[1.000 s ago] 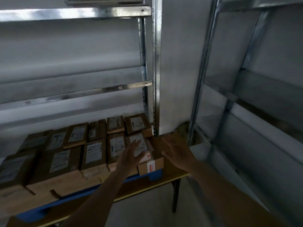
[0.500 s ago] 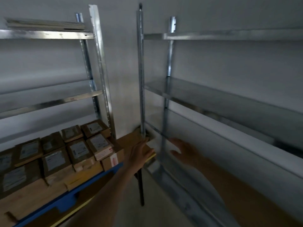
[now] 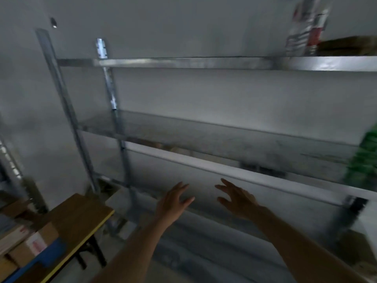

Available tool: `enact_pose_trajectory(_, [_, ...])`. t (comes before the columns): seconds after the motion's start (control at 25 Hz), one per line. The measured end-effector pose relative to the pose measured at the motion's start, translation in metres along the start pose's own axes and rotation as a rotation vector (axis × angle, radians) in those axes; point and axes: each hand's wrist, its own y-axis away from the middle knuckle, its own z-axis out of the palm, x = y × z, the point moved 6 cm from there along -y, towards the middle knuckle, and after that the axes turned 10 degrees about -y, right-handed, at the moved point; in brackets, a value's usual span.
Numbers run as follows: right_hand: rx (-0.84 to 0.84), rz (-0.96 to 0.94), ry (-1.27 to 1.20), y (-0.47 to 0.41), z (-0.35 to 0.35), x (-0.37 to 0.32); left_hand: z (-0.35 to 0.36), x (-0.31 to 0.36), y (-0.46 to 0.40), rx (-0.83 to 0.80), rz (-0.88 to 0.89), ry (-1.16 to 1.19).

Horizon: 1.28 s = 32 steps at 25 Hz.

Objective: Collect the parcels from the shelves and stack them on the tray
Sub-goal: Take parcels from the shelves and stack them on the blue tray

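Parcels (image 3: pixel 30 242) show only at the lower left edge, brown cardboard boxes lying on a blue tray (image 3: pixel 52 255) that sits on a wooden table (image 3: pixel 81 213) with a yellow front edge. Most of that stack is cut off by the frame, and the labels on the boxes are too blurred to read; one carries a white sticker with red marks. A dark table leg (image 3: pixel 100 252) shows beneath the yellow edge.

Both hands hang in the air in front of a metal shelving unit (image 3: pixel 183 63), well apart from the parcels and holding nothing. The left hand (image 3: pixel 173 201) has its fingers straight and slightly fanned, palm turned away from the camera. The right hand (image 3: pixel 236 199) is spread too, thumb out toward the left one, with a gap between the two. Neither touches a shelf as far as the view shows. Both forearms run out of the frame at the bottom.

The middle shelf (image 3: pixel 204 135) looks bare along its visible length, though motion blur softens everything. On the top shelf, at the upper right, stands a white packet with red print (image 3: pixel 306 27) beside a brownish flat thing (image 3: pixel 350 44); whether that is another parcel cannot be told. A green object (image 3: pixel 365 160) at the right edge is smeared and cut off, so its nature stays unclear. Something pale sits low behind the uprights (image 3: pixel 116 201), half hidden.
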Motion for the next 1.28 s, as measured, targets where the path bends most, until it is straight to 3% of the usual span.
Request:
enact_pose_trajectory(0.24, [0.080,0.212,0.021,0.096,-0.064,0.169,0.099,0.185,-0.023,-0.104,0.205,0.070])
enact_pose_trajectory(0.56, [0.111,0.378,-0.050,0.203,-0.120,0.344,0.227,0.343,-0.031,-0.206,0.309,0.067])
enact_pose_trajectory(0.88, [0.148,0.433,-0.099,0.256,-0.131,0.443,0.321,0.443,-0.034,-0.297,0.369,0.113])
enact_pose_trajectory(1.28, [0.166,0.589,-0.272,0.253,-0.070,0.538,0.435,0.465,-0.053,-0.543,0.396,0.160])
